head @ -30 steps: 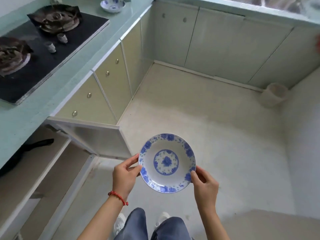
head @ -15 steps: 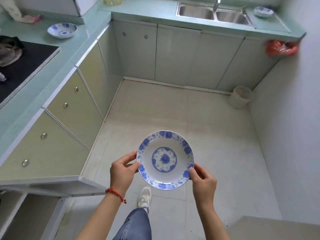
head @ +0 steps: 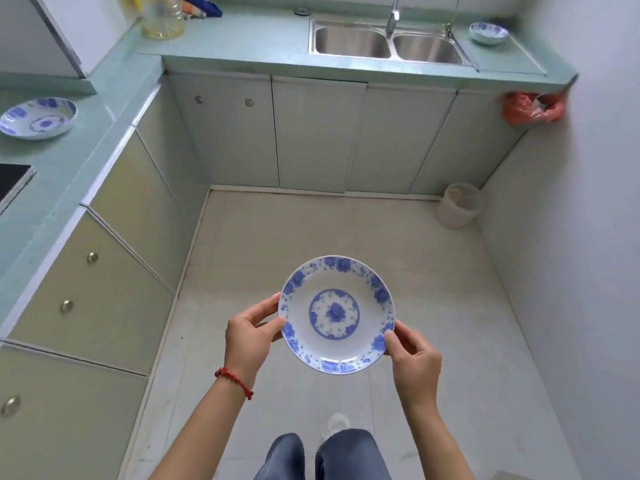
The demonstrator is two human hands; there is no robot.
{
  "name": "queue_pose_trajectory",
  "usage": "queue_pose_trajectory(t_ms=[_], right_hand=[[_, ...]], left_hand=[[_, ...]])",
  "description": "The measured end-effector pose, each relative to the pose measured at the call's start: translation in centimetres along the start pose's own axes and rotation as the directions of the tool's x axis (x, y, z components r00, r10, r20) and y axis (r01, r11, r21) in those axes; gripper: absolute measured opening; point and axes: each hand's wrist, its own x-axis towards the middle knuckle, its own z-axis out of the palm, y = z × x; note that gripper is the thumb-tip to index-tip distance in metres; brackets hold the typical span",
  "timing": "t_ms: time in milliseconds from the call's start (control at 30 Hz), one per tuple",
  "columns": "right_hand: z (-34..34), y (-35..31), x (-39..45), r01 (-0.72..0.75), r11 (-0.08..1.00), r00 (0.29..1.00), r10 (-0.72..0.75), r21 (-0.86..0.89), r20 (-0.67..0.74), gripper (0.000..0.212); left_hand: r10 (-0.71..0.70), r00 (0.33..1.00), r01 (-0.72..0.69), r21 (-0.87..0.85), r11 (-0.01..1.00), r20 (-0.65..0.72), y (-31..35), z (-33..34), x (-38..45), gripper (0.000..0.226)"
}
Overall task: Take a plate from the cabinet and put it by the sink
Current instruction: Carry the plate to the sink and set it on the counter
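Observation:
A white plate with a blue flower pattern (head: 363, 306) is held level above the floor, in front of my body. My left hand (head: 247, 336) grips its left rim and my right hand (head: 414, 356) grips its lower right rim. The steel double sink (head: 388, 43) lies in the green counter at the far end of the kitchen, well beyond the plate. The cabinets (head: 104, 285) along the left wall show only shut doors here.
A matching plate (head: 38, 117) rests on the left counter and a small blue-patterned bowl (head: 488, 32) sits right of the sink. An oil bottle (head: 162, 15) stands at the counter corner. A pale bin (head: 459, 206) and a red bag (head: 531, 107) are at the right wall.
My view has swung from the open cabinet and stove toward the sink, which is closer. The plate stays gripped in both hands.

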Motion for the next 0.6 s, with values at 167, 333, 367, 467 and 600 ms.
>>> queue_pose_trajectory(t_ms=[167, 333, 367, 467, 600], right_hand=[[1.8, -2.2, 8.6, 0.031, 0.999, 0.999, -0.031, 0.020, -0.011, 0.030], [3.3, -5.3, 17.7, 0.055, 0.998, 0.998, -0.056, 0.039, 0.029, 0.036], [3.4, -6.0, 19.3, 0.059, 0.997, 0.997, -0.061, 0.039, 0.043, 0.036], [4.3, -8.1, 24.1, 0.080, 0.996, 0.994, -0.082, 0.028, 0.076, 0.035], [6.6, -9.8, 29.2, 0.075, 0.997, 0.992, -0.077, 0.024, 0.104, 0.037]], left_hand=[[0.016, 1.000, -0.016, -0.014, 1.000, -0.014, 2.5, 4.6, 7.2, 0.036], [0.048, 0.998, -0.049, -0.034, 0.998, -0.051, 5.5, 9.2, 14.1, 0.035], [0.049, 0.997, -0.052, -0.047, 0.998, -0.056, 6.1, 10.1, 15.2, 0.034], [0.055, 0.996, -0.061, -0.079, 0.995, -0.076, 7.7, 12.2, 18.7, 0.034], [0.044, 0.993, -0.055, -0.098, 0.994, -0.108, 9.6, 13.7, 23.4, 0.034]])
